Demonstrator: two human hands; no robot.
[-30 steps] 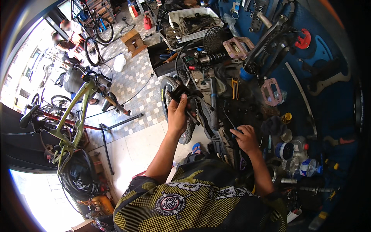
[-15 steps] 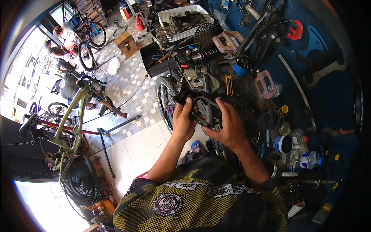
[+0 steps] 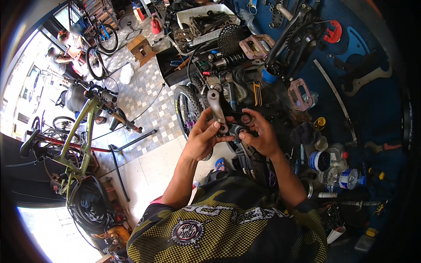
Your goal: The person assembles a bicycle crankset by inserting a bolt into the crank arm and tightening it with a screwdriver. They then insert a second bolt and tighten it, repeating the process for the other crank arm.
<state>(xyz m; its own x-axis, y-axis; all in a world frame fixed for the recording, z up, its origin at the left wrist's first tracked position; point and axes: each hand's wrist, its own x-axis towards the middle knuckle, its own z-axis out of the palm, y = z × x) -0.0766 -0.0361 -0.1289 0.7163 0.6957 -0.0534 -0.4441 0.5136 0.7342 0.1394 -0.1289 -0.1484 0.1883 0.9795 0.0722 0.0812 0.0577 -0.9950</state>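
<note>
Between my two hands, in front of my chest, is a bicycle suspension rocker link [image 3: 215,106], a grey metal and black part with round bearing eyes at its ends. My left hand [image 3: 201,136] is closed on its grey arm, the thumb lying close to the lower bearing. My right hand [image 3: 263,136] pinches the black side, fingers and thumb around the other eyes. Beyond the hands on the cluttered bench lie a yellow tool [image 3: 257,93], a rear shock [image 3: 229,61] and a pinkish pedal [image 3: 300,95].
A cassette [image 3: 229,37], a white basket [image 3: 208,14] of parts and a crankset [image 3: 294,42] fill the far bench. Bottles [image 3: 349,179] stand at the right. On the left are a green bike frame [image 3: 83,136], a cardboard box [image 3: 141,49] and people in the background.
The rocker link has been turned over in my hands, so its grey arm and bearing eyes now face up. Both hands still hold it, with shifted fingers.
</note>
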